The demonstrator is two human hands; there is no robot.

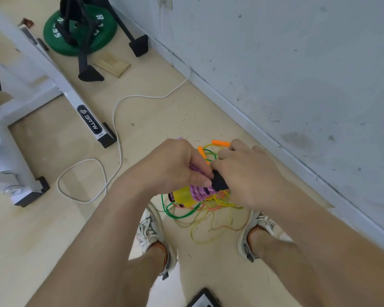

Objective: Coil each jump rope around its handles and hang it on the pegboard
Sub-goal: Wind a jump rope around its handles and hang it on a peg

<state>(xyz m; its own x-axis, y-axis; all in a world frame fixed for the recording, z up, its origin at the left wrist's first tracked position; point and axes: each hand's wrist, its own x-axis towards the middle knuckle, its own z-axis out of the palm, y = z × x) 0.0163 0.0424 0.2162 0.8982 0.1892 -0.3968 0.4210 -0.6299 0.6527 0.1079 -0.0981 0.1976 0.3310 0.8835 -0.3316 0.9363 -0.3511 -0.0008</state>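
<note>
Clearly the left hand (177,165) grips the coiled purple rope (201,191), probably so the turns hold tight, while the right hand (246,173) pinches its black handle (219,182). Other ropes (205,220) lie tangled on the floor (75,240) beneath.

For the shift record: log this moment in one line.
stage: coiling | left hand: grips purple rope bundle | right hand: holds black handle | floor: loose ropes tangled | pegboard: not in view

The left hand (177,165) and right hand (246,173) covered most of the purple rope coil (201,191) and black handle (220,181) at frame centre. A dark flat object (204,299) was cut off by the bottom edge, the white frame (13,85) by the left edge.
</note>
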